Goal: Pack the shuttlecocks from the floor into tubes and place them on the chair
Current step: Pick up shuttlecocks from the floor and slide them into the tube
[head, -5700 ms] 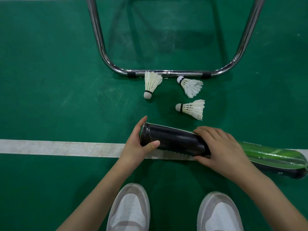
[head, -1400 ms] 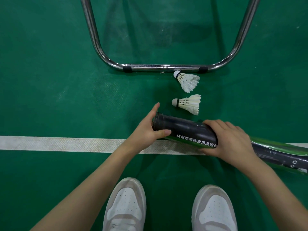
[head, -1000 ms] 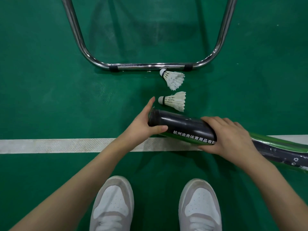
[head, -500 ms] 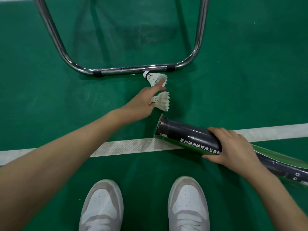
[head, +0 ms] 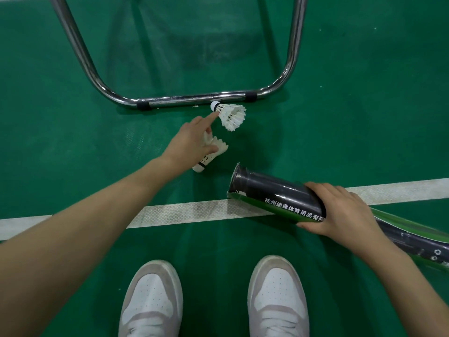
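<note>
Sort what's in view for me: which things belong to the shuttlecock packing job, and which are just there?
Part of the job:
- shuttlecock held in the left hand
- second shuttlecock on the floor by the chair frame
- open tube held by the right hand

Just there:
- white court line
- white shoes

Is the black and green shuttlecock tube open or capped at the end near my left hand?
Open. The black and green shuttlecock tube shows a dark round mouth with no cap, lying tilted on the floor.
</note>
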The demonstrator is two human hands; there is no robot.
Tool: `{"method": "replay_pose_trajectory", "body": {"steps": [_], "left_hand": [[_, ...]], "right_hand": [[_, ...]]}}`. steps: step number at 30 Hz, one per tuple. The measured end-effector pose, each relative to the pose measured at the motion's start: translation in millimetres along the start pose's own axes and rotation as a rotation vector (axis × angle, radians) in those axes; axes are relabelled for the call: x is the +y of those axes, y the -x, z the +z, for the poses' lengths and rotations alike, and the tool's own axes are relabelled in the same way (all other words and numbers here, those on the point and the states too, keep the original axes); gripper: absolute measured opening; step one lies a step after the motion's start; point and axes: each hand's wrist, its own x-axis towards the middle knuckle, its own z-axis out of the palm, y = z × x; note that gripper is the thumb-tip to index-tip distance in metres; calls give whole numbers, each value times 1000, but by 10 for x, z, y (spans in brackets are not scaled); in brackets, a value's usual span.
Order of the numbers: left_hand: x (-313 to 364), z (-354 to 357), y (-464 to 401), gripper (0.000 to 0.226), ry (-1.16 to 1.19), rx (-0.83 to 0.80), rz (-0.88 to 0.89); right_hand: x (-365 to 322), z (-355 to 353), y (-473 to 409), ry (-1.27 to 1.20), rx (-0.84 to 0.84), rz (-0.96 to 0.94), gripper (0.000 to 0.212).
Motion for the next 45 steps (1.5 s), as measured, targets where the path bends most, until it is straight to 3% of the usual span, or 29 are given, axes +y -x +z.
{"method": "replay_pose_trajectory", "body": {"steps": [4,9,15,23,26,28,34,40,45], "left_hand": [[-141,-53,179,64,21,186,-167],[-310,-26,523,51,492,228,-396],[-180,-55,751,39,861,334,-435],[-250,-43,949,49,853,307,-410],[-264,-60,1008,50,824,219,-370],[-227,-49,1031,44,810,136,-324],[-86,-80,1058,30,843,108,-327],[119,-24,1061,86,709,54,-208],[75,-109,1031,91,709,21,-196]], "right_hand": [[-76,-13,-34,-6,19,-15,83],[-202,-22,-114,19,9,-49,85],[-368,-32,-238,36,-1,-87,83],[-455,-52,-274,15,-3,-84,84],[-545,-40,-303,10,11,-109,83],[-612,-43,-325,14,9,-129,83],[-679,-124,-364,-2,32,-154,82],[-758,-169,-373,12,66,-229,82],[-795,-162,-385,-2,78,-233,83]]}}
